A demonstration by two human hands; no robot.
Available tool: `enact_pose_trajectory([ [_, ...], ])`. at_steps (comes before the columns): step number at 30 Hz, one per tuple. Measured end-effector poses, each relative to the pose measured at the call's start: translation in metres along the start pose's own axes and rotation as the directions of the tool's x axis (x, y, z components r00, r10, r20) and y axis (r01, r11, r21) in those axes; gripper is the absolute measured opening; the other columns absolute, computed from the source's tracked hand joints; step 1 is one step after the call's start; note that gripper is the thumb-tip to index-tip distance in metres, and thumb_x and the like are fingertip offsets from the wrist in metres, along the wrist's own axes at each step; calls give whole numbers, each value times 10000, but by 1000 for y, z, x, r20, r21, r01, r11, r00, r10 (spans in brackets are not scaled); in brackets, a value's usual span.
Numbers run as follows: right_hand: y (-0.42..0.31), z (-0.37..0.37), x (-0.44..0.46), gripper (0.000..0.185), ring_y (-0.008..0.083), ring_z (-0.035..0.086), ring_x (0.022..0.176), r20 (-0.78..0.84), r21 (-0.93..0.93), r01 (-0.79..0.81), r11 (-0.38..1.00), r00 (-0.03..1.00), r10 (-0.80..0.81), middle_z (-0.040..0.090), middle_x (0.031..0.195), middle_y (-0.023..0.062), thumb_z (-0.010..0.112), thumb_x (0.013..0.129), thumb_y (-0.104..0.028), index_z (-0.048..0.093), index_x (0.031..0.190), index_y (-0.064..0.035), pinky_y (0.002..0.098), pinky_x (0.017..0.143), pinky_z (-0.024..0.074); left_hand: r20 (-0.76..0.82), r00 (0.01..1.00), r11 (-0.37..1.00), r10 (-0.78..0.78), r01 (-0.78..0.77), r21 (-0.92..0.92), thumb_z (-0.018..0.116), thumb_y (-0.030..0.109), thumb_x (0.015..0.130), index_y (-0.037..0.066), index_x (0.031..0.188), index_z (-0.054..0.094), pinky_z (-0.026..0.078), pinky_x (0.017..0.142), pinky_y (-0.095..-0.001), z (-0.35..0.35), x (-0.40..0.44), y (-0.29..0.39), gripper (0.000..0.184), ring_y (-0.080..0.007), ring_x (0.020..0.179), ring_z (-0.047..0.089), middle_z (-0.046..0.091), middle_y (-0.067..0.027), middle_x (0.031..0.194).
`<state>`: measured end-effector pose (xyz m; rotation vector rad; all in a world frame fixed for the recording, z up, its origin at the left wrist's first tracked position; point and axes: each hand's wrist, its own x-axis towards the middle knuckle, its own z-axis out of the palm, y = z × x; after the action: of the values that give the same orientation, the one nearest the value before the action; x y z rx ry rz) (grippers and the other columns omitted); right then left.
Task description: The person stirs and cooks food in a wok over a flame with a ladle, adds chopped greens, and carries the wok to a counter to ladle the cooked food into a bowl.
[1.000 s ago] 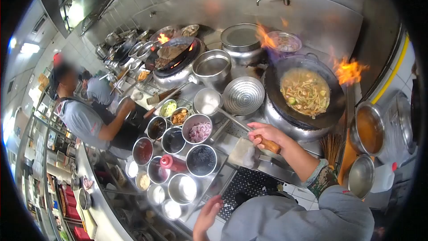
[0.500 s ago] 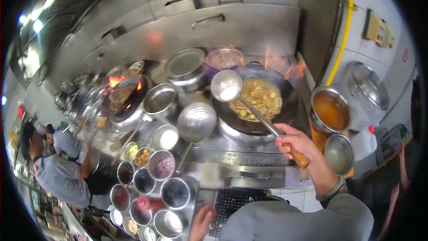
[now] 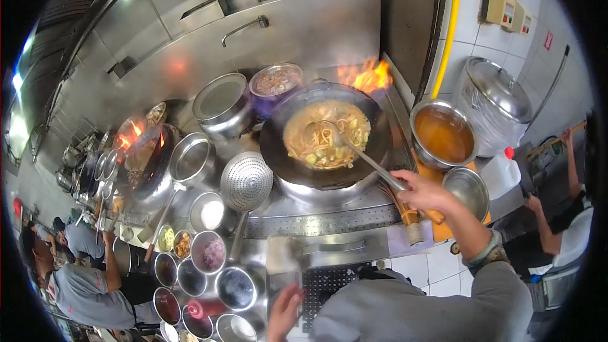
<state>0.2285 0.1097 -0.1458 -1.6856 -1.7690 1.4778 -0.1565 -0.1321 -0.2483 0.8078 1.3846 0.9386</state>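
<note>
My right hand [image 3: 421, 191] is closed around the handle of a ladle [image 3: 364, 153]. The ladle's bowl sits down in the broth of a dark wok [image 3: 377, 128], among noodles and green pieces [image 3: 304, 136]. At the bottom, my left hand [image 3: 285, 309] hangs with loosely curled fingers and nothing visible in it. It is beside the metal bowls, nearest a bowl of dark liquid [image 3: 236, 287]. A perforated strainer [image 3: 247, 182] lies left of the wok. Behind the wok is a pot of reddish food [image 3: 276, 80].
Flames [image 3: 366, 77] rise behind the wok. To the right stand a pot of orange liquid [image 3: 444, 139], a metal bowl [image 3: 467, 193] and a white jug [image 3: 500, 174]. A co-worker [image 3: 88, 294] stands at left near another flaming wok [image 3: 147, 155]; another person's arm [image 3: 546, 228] is at right.
The ladle has gone from above the wok's left side down into its food. The wok now shows more broth. My view has shifted, and my left hand stays low.
</note>
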Motion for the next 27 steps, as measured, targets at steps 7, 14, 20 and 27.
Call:
enact_pose_trajectory([
  [7,-6,27,32,568,212,626,649,-153,-159,136,978,975,-161,635,959,163,565,865,-127,378,1396,-57,356,653,511,-20,993,993,-113,114,38,553,206,969,-11,1343,451,438,985,-337,10,3,8,445,-230,1151,550,555,-136,1248],
  [14,-3,2,23,579,204,610,694,-107,-76,6,997,994,-14,618,852,117,577,859,-130,377,1399,-70,353,638,504,-49,997,998,-65,64,-19,555,204,969,2,1345,453,452,946,-310,1,-4,-4,439,-183,1100,550,567,-92,1218],
  [20,-14,12,18,567,178,605,671,4,73,36,997,999,-36,615,861,113,567,864,-145,383,1397,-84,325,559,505,-57,996,996,-68,66,-52,568,227,963,3,1343,457,466,895,-286,6,-3,2,455,-165,1048,563,587,-79,1177],
  [27,0,20,54,562,167,574,557,-228,-230,215,949,936,-267,604,832,111,553,865,-131,373,1391,-51,310,483,472,-55,996,998,-63,62,-22,578,194,957,17,1338,465,471,803,-249,4,1,3,435,-141,970,570,605,-69,1140],
])
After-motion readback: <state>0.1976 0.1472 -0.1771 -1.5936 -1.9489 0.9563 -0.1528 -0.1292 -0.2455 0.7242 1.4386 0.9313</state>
